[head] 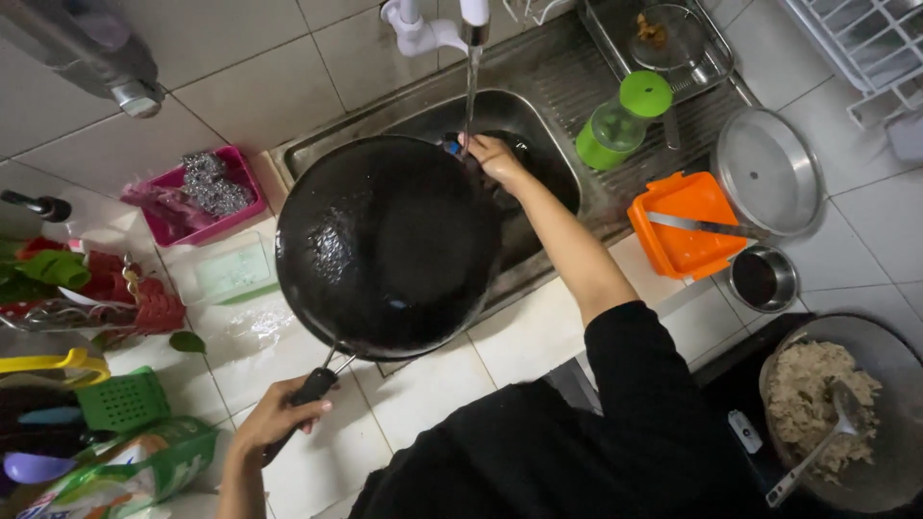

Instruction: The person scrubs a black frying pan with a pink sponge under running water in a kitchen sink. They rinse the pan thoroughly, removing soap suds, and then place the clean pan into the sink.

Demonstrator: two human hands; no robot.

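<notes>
Setting: a white tiled kitchen counter (423, 384) is surrounding a steel sink (538, 106).
Tap: a white faucet (452, 24) is running a thin stream of water (470, 91).
Left hand: the left hand (279, 418) is clamping the handle (312, 389) of a black wok (389, 245).
Wok: it is hanging tilted over the sink's left edge, its dark underside facing up.
Right hand: the right hand (492, 156) is reaching under the stream at the wok's far rim; whether its fingers are closing on anything I cannot tell.
Nearby: a green-lidded bottle (620, 120), an orange tray (685, 226) with a knife (697, 226), and a steel lid (767, 171) are lying to the right.
</notes>
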